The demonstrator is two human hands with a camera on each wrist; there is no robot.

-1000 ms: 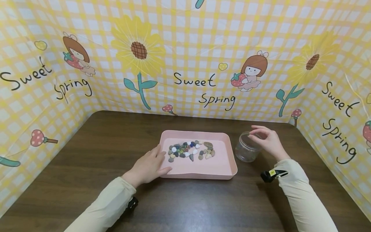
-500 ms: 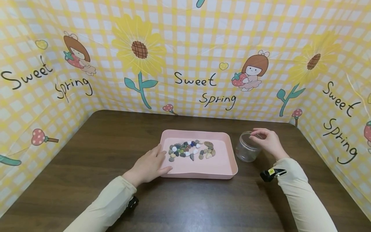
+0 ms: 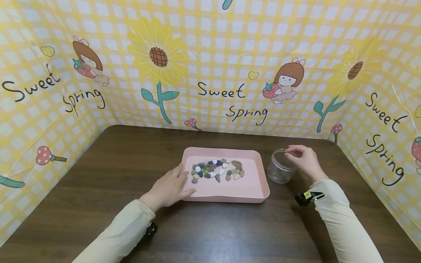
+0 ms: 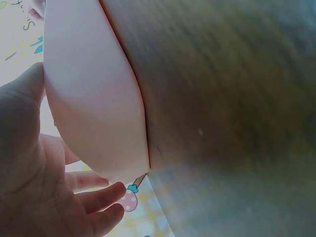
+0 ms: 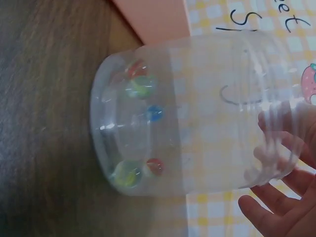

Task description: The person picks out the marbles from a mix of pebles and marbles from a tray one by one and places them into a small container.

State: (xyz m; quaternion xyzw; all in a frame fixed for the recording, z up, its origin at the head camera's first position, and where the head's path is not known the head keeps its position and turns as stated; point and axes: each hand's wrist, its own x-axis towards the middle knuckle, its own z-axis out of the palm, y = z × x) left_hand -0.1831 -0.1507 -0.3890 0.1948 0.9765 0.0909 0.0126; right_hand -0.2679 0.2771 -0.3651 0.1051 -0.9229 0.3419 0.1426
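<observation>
A pink tray [image 3: 236, 190] lies mid-table, bearing many small pebbles [image 3: 205, 171] in grey, white, brown and green. My left hand [image 3: 167, 188] rests at the tray's left rim with fingers spread and thumb by the near corner. In the left wrist view the thumb meets the tray wall [image 4: 94, 89] and the fingers lie beyond it. Right of the tray stands a clear plastic jar [image 3: 279, 173] without a lid. Several glass marbles [image 5: 127, 173] lie on its bottom. My right hand [image 3: 304, 160] pinches the jar's rim at the back right, thumb and forefinger close together.
The brown wooden table [image 3: 108, 175] carries the tray and jar. A yellow checked cloth [image 3: 217, 54] printed with flowers hangs behind and at both sides. Small black devices [image 3: 306, 199] are strapped at both wrists.
My right thumb and forefinger, slightly apart a second ago over the jar's rim, have come together there. The left hand, tray, pebbles and jar stay as they were.
</observation>
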